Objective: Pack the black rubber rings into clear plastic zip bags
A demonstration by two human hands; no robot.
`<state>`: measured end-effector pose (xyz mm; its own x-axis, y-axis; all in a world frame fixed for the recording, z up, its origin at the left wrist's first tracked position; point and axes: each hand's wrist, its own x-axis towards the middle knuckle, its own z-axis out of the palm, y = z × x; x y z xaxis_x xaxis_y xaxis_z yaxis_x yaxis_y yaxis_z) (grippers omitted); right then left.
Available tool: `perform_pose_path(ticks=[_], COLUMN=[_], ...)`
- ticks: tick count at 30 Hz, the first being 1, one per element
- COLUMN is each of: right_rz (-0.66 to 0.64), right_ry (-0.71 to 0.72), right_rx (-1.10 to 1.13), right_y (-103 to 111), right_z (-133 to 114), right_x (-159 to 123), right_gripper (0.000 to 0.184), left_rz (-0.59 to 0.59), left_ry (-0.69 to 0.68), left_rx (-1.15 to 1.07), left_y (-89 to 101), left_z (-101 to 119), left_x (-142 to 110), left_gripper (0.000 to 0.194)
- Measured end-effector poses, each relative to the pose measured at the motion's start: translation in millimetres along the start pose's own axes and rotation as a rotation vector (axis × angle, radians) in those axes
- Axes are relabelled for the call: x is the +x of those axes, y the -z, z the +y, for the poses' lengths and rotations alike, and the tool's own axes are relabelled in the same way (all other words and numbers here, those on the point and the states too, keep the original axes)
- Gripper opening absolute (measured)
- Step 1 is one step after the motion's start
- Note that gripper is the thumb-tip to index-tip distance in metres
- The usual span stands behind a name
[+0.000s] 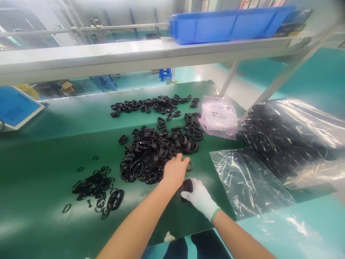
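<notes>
My left hand [174, 169], bare, reaches over the right front edge of a large pile of coiled black cables [153, 147]. Its fingers look spread, and a blurred dark loop [189, 166] shows beside them. My right hand [199, 197], in a white glove, is closed around a bundle of coiled black cables [186, 186] close to the table's front edge. Toward the left lies a heap of small black rubber bands [97, 185], with one larger cable coil [115, 199] next to it. A looser row of coils [159, 103] stretches across the back.
Flat on the right of the green table [67, 151] lies a clear plastic bag [245, 183]. Behind it sits a bulky bag full of black coils [280, 140], near a pink bag [218, 117]. A shelf [113, 55] with a blue bin [229, 25] spans the top.
</notes>
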<state>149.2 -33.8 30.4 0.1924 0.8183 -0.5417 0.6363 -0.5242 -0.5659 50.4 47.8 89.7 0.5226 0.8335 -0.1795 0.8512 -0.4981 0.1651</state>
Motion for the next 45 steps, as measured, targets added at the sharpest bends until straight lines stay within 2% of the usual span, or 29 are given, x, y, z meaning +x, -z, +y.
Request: perform_pose_path(ticks=[1, 3, 5, 8, 10, 14, 16, 19, 23, 27, 33, 40, 45], right_rz=[0.007, 0.022, 0.03, 0.039, 0.037, 0.007, -0.003, 0.003, 0.002, 0.011, 0.01, -0.025, 0.013], right_ry=[-0.004, -0.001, 0.004, 0.006, 0.022, 0.077, 0.095, 0.099, 0.088, 0.062, 0.065, 0.101, 0.005], right_rx=[-0.001, 0.0, -0.005, -0.029, -0.05, -0.074, -0.075, -0.072, -0.08, -0.11, -0.104, -0.059, -0.093], right_y=[0, -1, -2, -2, -2, -2, -2, -2, -2, -5, -4, 1, -7], right_z=[0, 0, -1, -2, -1, 3, 4, 6, 7, 9, 8, 1, -9], right_x=[0, 1, 2, 3, 1, 0, 1, 0, 0, 1, 1, -4, -10], right_gripper=[0.048, 0.048, 0.048, 0.049, 0.051, 0.051, 0.05, 0.048, 0.043, 0.047, 0.051, 0.045, 0.058], left_rz=[0.001, -0.075, -0.15, -0.177, -0.176, -0.156, -0.092, 0.028, 0.103, 0.091, 0.11, 0.13, 0.111], left_ry=[0.012, 0.078, 0.117, 0.094, 0.122, 0.23, 0.23, 0.221, 0.153, 0.111, 0.129, 0.088, 0.112], left_rx=[0.042, 0.125, 0.18, 0.096, 0.013, -0.162, -0.359, -0.666, -0.873, -0.936, -0.96, -0.904, -0.794], left_y=[1.6, -7.1, -30.1, -65.7, -76.1, -73.8, -73.8, -83.6, -105.0, -116.5, -116.5, -118.3, -116.3], left_z=[-8, -22, -31, -31, -27, -26, -29, -31, -29, -28, -30, -33, -29], left_x=[-21, -61, -90, -108, -111, -107, -105, -102, -97, -96, -94, -89, -92], left_gripper=[0.048, 0.054, 0.056, 0.064, 0.064, 0.056, 0.063, 0.073, 0.074, 0.075, 0.076, 0.074, 0.076])
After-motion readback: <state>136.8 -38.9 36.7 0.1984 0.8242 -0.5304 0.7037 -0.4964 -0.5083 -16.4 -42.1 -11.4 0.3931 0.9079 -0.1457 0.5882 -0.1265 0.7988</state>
